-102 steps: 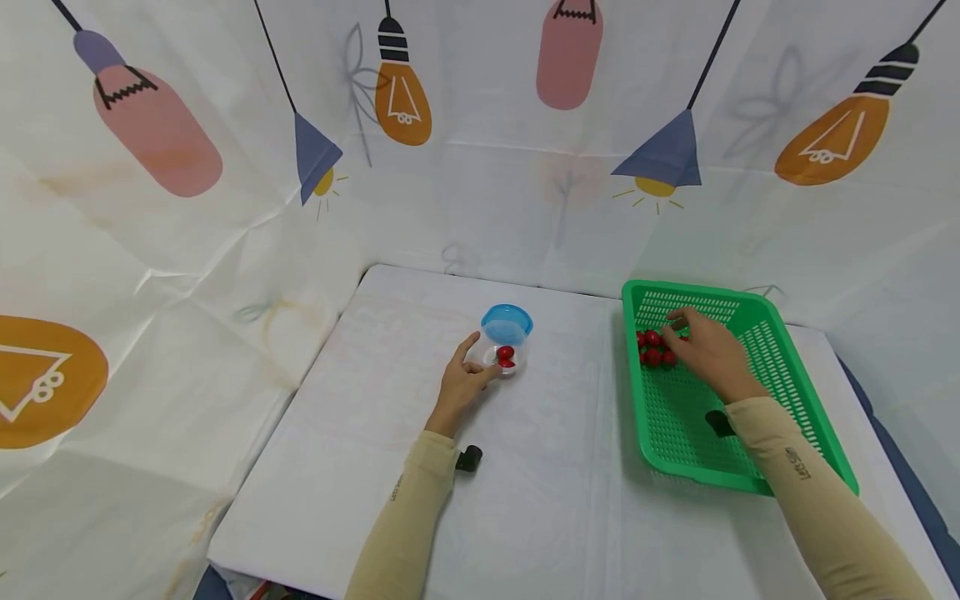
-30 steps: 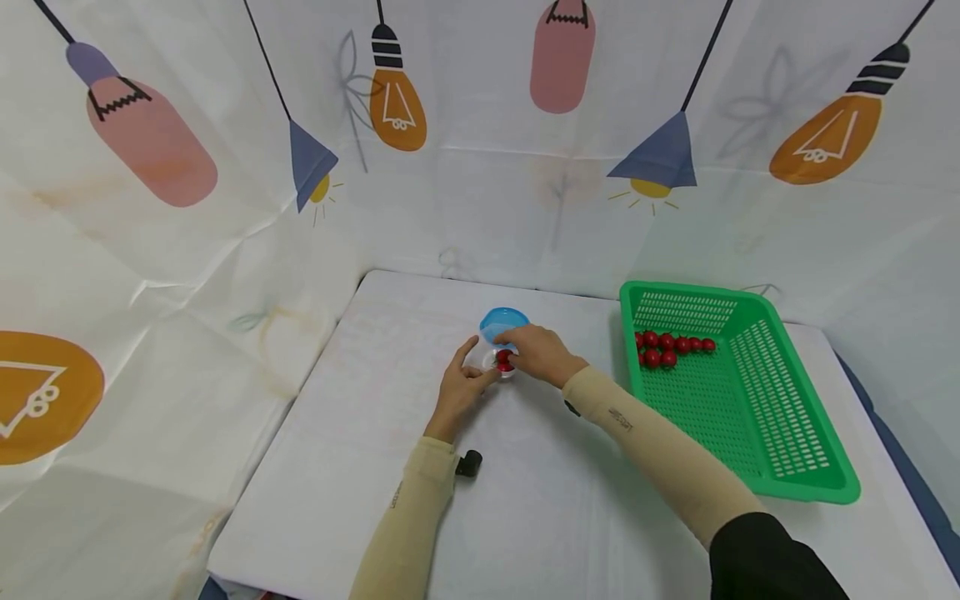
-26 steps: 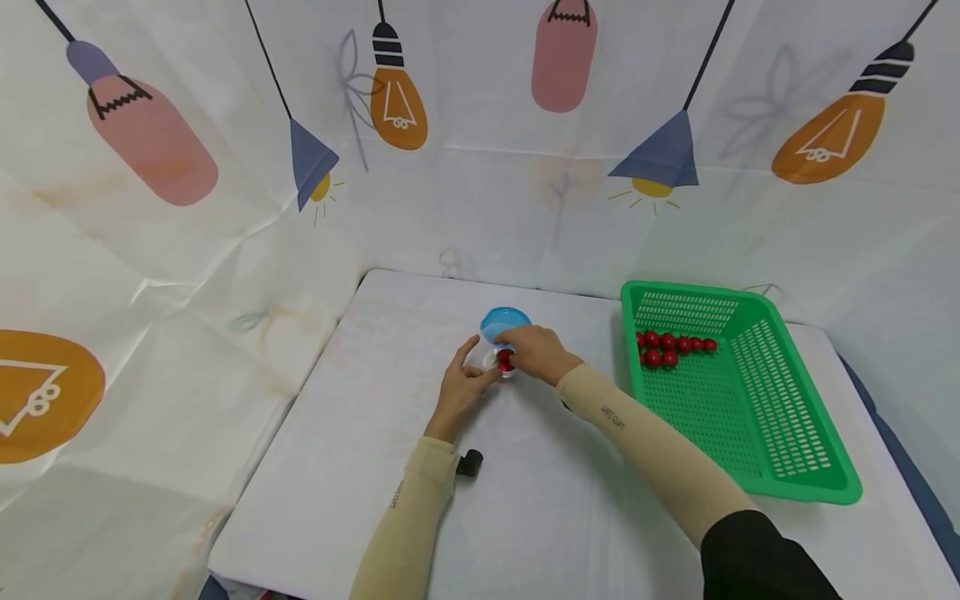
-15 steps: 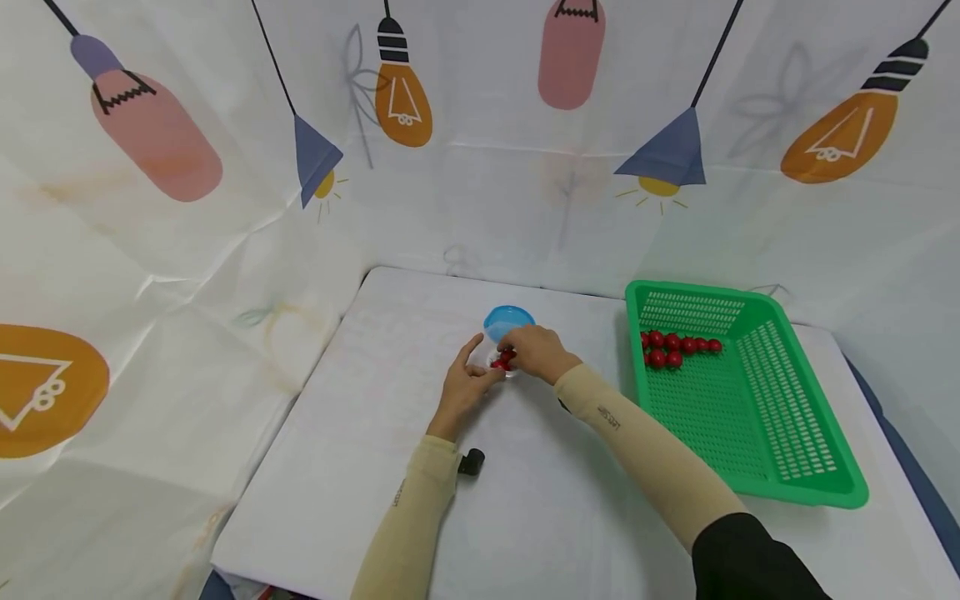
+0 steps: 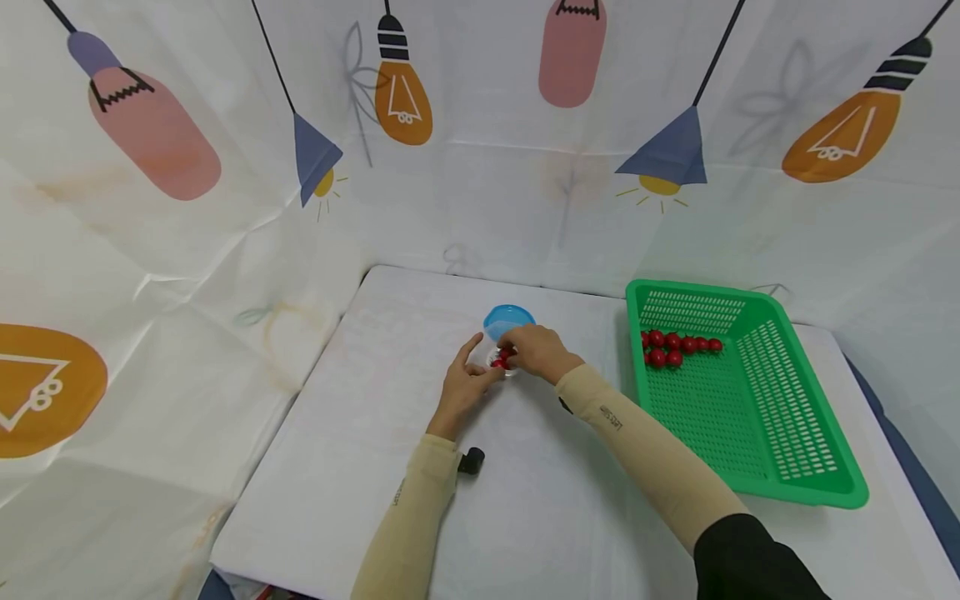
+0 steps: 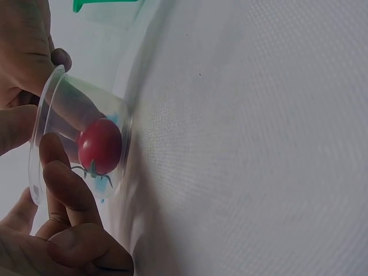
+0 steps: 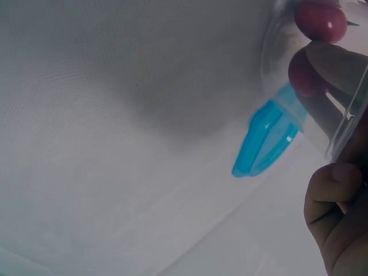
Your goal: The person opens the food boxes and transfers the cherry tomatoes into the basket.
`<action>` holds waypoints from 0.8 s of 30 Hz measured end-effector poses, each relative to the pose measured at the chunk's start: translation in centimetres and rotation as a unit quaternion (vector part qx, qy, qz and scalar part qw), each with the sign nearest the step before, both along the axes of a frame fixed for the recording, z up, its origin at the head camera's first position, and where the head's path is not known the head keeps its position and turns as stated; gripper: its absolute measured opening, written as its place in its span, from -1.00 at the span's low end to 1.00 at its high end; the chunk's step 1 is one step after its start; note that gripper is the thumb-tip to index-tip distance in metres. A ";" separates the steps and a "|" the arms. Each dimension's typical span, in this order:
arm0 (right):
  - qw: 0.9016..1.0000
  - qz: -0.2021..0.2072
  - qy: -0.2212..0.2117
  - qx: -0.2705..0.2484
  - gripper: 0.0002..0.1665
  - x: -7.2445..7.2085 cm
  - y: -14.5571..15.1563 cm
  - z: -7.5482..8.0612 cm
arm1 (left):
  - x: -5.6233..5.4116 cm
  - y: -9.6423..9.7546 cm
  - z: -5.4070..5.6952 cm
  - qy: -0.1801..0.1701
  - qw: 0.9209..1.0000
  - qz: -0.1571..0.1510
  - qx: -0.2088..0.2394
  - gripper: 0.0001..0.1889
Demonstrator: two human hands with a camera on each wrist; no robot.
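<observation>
A small clear plastic cup sits on the table with red cherry tomatoes inside. One tomato with a green stem shows through its wall; the right wrist view shows another tomato beside the one at the fingers. My left hand holds the cup from the left, thumb at the near side and curled fingers against its wall. From the right, my right hand reaches over the rim, its fingers inside the cup pinching a cherry tomato. A blue lid lies just behind the cup.
To the right stands a green slotted basket, with several cherry tomatoes clustered in its back left corner. The white-covered table meets a printed white curtain at its back edge.
My right hand was over the tomatoes in the basket and has moved left to the cup, bringing its fingers inside. The left hand stays in place. Over the last half second little has moved.
</observation>
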State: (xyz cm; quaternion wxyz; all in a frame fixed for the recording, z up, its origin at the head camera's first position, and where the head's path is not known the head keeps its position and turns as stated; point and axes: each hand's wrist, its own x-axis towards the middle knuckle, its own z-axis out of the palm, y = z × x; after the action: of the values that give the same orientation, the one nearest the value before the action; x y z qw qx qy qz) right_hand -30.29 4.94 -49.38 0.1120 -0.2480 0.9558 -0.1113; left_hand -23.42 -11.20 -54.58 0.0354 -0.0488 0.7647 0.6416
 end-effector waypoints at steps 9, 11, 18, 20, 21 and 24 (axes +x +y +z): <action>1.000 0.006 0.013 0.008 -0.63 -0.2 0.3 -0.1 | -0.1 0.3 0.1 -0.004 1.000 0.002 0.003 -0.19; 1.000 0.005 0.018 0.010 -0.61 -0.2 0.4 -0.2 | -0.1 0.3 0.2 -0.004 1.000 0.002 0.005 -0.19; 0.999 -0.011 0.042 -0.011 -0.65 0.2 0.4 -0.3 | -0.2 0.5 0.3 0.000 1.000 0.005 0.012 -0.19; 0.998 -0.010 0.052 -0.025 -0.67 0.3 0.5 -0.1 | -0.2 0.5 0.3 -0.001 1.000 0.009 0.011 -0.19; 0.998 -0.010 0.056 -0.034 -0.68 0.4 0.5 0.0 | -0.2 0.5 0.2 -0.002 1.000 0.010 0.010 -0.19; 0.996 -0.010 0.067 -0.059 -0.67 0.6 0.6 0.7 | -0.3 0.5 0.2 -0.004 1.000 0.012 0.012 -0.19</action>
State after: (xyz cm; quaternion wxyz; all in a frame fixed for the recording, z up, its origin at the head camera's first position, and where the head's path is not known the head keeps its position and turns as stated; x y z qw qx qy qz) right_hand -29.74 5.50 -48.71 0.0314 -0.2514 0.9554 -0.1515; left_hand -23.72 -10.70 -54.42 0.0319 -0.0601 0.7563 0.6507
